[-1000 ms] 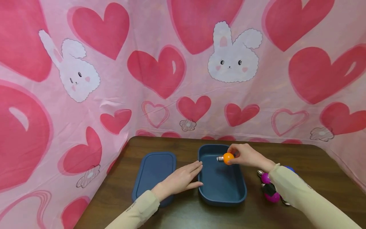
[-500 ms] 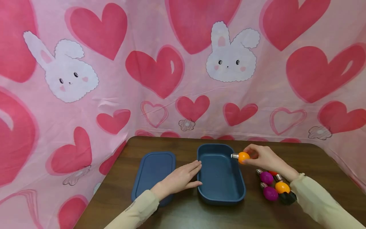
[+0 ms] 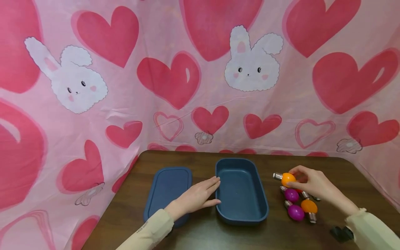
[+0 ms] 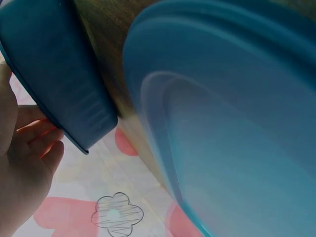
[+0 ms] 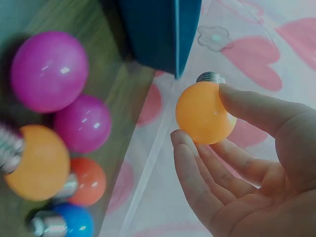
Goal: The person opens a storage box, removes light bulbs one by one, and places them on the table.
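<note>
An orange light bulb (image 3: 288,179) with a silver screw base is pinched between the thumb and fingers of my right hand (image 3: 317,185). It hovers just above a loose group of bulbs, right of a dark blue box (image 3: 240,199). In that group lie two purple bulbs (image 3: 296,212) and a second orange bulb (image 3: 309,207). The right wrist view also shows a red bulb (image 5: 88,181) and a blue bulb (image 5: 79,222) there. My left hand (image 3: 195,196) rests its straight fingers against the box's left rim. Nothing lies inside the box.
A flat dark blue lid (image 3: 172,184) lies left of the box, partly under my left forearm. The brown wooden table (image 3: 200,236) ends at a pink heart-and-rabbit curtain (image 3: 212,86) behind and at the sides.
My right hand has carried the orange bulb from over the box out to the right, down near the other bulbs. My left hand has stayed at the box's rim.
</note>
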Demonstrator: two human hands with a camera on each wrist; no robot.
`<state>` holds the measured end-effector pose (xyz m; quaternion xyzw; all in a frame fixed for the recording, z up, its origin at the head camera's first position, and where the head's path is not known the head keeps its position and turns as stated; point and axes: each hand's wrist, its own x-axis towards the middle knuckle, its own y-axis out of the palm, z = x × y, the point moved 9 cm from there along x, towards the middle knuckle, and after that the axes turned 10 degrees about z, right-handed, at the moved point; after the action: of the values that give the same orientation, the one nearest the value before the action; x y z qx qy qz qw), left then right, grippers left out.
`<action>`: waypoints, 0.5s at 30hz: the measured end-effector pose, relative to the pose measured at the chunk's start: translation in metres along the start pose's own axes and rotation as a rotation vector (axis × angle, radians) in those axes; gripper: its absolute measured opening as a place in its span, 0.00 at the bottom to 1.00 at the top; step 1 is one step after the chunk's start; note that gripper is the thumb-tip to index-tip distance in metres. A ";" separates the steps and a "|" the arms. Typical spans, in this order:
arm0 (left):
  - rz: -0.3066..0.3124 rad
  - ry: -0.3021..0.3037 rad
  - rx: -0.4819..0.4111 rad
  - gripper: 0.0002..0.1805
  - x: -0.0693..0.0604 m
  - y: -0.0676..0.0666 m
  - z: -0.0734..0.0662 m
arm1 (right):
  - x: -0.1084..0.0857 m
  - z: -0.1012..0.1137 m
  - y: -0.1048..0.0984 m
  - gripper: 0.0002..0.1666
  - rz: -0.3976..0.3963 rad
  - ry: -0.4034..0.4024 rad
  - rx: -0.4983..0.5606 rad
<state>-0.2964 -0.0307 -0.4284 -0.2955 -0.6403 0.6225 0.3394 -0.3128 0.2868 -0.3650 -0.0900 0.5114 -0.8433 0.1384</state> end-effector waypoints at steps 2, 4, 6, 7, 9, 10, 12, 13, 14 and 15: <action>0.005 -0.002 -0.002 0.37 0.000 0.000 0.000 | -0.005 -0.009 -0.001 0.23 0.002 0.031 -0.007; 0.011 -0.006 -0.010 0.37 -0.001 0.000 0.000 | -0.011 -0.018 -0.001 0.24 0.006 0.065 -0.004; 0.012 -0.008 -0.016 0.37 -0.001 0.000 0.000 | -0.017 -0.027 -0.001 0.23 0.006 0.095 0.000; 0.011 -0.008 -0.015 0.37 -0.001 0.000 0.000 | -0.021 -0.032 -0.001 0.23 0.001 0.109 -0.002; 0.003 -0.004 -0.009 0.37 -0.001 0.000 -0.001 | -0.027 -0.042 -0.001 0.23 -0.008 0.132 -0.002; -0.001 -0.001 -0.009 0.37 -0.001 0.000 -0.001 | -0.031 -0.046 -0.002 0.23 -0.019 0.138 -0.006; -0.008 0.005 0.000 0.37 -0.002 0.000 -0.001 | -0.037 -0.056 -0.003 0.22 -0.045 0.153 -0.016; -0.008 0.006 0.000 0.37 -0.002 0.000 -0.001 | -0.040 -0.060 -0.004 0.22 -0.055 0.158 -0.019; -0.008 0.006 0.002 0.37 -0.001 0.000 -0.001 | -0.043 -0.065 -0.005 0.22 -0.060 0.162 -0.020; -0.005 0.005 0.002 0.37 -0.001 0.001 -0.001 | -0.045 -0.069 -0.005 0.22 -0.070 0.168 -0.022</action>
<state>-0.2951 -0.0314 -0.4293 -0.2950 -0.6396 0.6215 0.3429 -0.2912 0.3619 -0.3930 -0.0383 0.5269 -0.8466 0.0645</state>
